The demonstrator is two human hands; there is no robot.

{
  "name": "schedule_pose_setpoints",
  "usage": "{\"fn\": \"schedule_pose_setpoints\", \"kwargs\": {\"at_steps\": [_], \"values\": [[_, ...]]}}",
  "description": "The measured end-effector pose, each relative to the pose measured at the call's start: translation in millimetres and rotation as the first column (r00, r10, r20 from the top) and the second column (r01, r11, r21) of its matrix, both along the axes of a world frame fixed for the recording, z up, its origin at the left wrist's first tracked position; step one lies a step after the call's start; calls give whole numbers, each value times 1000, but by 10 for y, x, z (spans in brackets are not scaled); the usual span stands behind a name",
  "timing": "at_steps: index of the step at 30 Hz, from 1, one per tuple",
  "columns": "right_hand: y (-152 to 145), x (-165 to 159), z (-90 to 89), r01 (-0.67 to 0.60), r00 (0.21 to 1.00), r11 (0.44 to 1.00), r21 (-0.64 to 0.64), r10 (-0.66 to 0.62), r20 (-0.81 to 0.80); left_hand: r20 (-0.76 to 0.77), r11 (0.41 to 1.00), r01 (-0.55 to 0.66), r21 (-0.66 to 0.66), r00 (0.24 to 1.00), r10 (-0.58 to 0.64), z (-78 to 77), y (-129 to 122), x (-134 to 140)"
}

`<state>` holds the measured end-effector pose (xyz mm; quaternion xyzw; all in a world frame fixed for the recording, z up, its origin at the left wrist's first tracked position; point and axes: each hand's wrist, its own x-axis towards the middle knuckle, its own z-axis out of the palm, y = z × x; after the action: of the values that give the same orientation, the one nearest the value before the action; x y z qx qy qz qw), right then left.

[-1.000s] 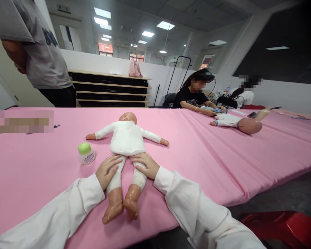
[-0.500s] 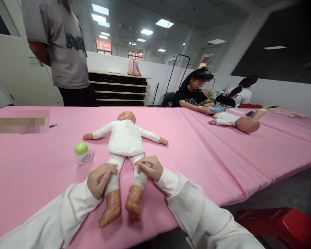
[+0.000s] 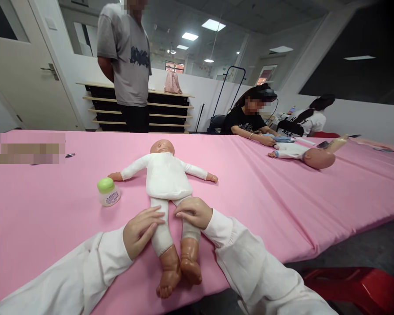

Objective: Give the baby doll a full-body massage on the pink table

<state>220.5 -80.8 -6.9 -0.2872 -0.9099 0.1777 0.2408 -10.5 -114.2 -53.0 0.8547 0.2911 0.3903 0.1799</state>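
A baby doll (image 3: 168, 177) with a white cloth body and brown plastic head, hands and feet lies on the pink-covered table, its feet towards me. My left hand (image 3: 141, 229) rests on the doll's leg at the left, fingers stretched out over the white cloth. Over the other leg lies my right hand (image 3: 195, 213), palm down with loosely bent fingers; part of its thumb side shows. Left of the doll stands a small jar (image 3: 109, 197) with a green lid, apart from both hands.
A pink cloth (image 3: 256, 218) covers the table. Another doll (image 3: 318, 158) lies at the right, near a seated person (image 3: 249, 118) handling blue cloth. A standing person (image 3: 129, 65) is behind the table. A red stool (image 3: 364, 286) is at the lower right.
The doll's legs have swung to the right. My left hand has gone from pinched fingers to flat, stretched ones; my right hand lies flatter on the leg. The standing person has moved right.
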Motion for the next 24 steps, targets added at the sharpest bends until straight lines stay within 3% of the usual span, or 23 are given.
{"fn": "schedule_pose_setpoints", "kwargs": {"at_steps": [2,4,7,9,11,14,16,19,21,24], "values": [[2,-22,-23,-22,1000,1000,11,22,-2,-42,994,-112,12,993,112,-18,37,17],[-6,-31,-29,-46,997,999,2,46,60,-96,991,-135,22,986,136,-26,34,23],[-38,12,40,-116,985,985,-125,130,113,-84,999,28,30,996,-26,23,-26,-3],[-52,58,114,-208,974,930,-303,226,27,-10,990,143,1,990,-143,82,-45,-27],[-35,90,152,-222,975,896,-383,193,-113,57,989,148,-32,988,-146,127,-15,-31],[46,91,65,-69,975,968,-239,16,-220,6,1000,8,-26,1000,-8,126,72,6],[83,88,-65,-24,983,994,-109,4,-183,-103,999,-42,5,994,42,90,79,24],[-2,136,-203,-45,998,999,-16,44,-46,-219,998,43,35,975,-34,54,-54,-23],[-143,204,-169,-72,997,996,-46,74,30,-226,989,145,9,964,-139,77,-179,-91],[-299,291,49,-182,981,953,-243,192,19,-143,958,275,-82,948,-284,178,-237,-156]]}}
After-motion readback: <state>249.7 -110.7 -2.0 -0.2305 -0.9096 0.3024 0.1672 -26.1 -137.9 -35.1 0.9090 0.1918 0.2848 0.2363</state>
